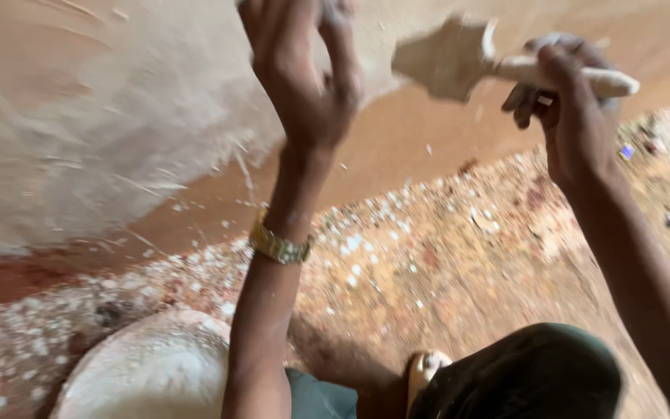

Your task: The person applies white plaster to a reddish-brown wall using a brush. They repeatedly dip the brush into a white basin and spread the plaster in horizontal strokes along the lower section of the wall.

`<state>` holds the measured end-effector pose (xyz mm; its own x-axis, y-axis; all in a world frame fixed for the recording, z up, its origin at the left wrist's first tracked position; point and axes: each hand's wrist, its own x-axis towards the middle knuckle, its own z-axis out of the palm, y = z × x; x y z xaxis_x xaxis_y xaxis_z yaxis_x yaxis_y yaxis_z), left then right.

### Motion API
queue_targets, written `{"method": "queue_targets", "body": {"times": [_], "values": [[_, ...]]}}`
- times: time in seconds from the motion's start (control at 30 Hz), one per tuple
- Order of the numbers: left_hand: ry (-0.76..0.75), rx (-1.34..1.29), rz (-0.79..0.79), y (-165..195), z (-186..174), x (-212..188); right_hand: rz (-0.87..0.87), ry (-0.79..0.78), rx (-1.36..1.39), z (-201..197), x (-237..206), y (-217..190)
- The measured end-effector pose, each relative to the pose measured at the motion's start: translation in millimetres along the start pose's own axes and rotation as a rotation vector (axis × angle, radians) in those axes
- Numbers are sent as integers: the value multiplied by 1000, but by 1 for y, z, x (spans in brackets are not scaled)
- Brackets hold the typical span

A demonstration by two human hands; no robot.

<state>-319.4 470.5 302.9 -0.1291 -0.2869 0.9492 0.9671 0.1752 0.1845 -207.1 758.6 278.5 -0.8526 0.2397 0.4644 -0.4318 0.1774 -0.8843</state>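
Your right hand (pixel 564 93) is clamped around the pale handle of a trowel (pixel 459 60), fingers wrapped tight and the thumb lying along the top. The trowel sits high in the frame, its plaster-caked blade pointing left and held just off the wall (pixel 79 116), blurred by motion. Whether the blade's edge touches the surface cannot be told.

Your left hand (pixel 304 70) is raised beside it, fingers loosely curled and apart, holding nothing that shows; its fingertips run past the top edge of the frame. A gold watch (pixel 279 245) circles that wrist. A narrow gap separates the two hands, with the trowel blade filling most of it.

The wall carries a broad patch of whitish plaster on the left, its ragged edge fading into bare reddish-brown surface toward the right. Where wall meets floor (pixel 443 264), a band of white plaster crumbs lies scattered over red earth, thickest near the base of the wall.

At lower left a round pan (pixel 149 372) heaped with pale plaster sits on the ground, just beside your left forearm. Your knee in dark cloth (pixel 529 372) fills the lower right, and a sandalled foot (pixel 426 368) shows between knee and pan. Open floor stretches between your arms.
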Motion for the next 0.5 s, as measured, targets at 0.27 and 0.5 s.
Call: {"method": "queue_targets", "body": {"times": [0.27,0.5], "values": [[-29,24,-79,31,-34,22,-350,109,257,98,51,62],[-66,107,-86,18,-39,21,-305,173,26,119,47,82]]}}
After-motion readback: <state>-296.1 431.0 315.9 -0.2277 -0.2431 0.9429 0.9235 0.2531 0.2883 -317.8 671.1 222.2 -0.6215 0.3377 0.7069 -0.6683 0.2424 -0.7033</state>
